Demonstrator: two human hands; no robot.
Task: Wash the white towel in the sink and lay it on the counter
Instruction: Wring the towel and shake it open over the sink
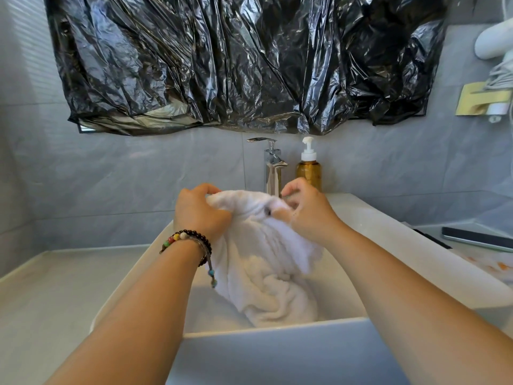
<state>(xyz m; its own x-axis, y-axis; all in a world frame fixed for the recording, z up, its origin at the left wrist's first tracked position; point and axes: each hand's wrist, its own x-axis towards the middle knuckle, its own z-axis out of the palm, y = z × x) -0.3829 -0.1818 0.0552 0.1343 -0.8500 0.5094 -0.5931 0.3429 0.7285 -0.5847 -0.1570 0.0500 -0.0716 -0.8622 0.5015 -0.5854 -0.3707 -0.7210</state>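
On the left, the gray counter (50, 290) is sitting flat beside the white sink (277, 340). The left hand (198, 213), with bead bracelets (188, 241) on its wrist, is curling its fingers tight around a bunch of the white towel (266, 262). In the middle, the towel is hanging down from both hands, and its bottom part is piling up inside the sink. So its long way is running up and down. Behind it the shiny tap (272, 165) and a brown soap bottle (308, 165) are standing by the wall. I cannot see any water running. On the right, the right hand (304, 208) is pinching the towel's top edge with bent fingers, not fully closed. Both hands are touching the top of the towel, about as close as each other. I think the washing is going on now, and laying it on the counter is not done yet.
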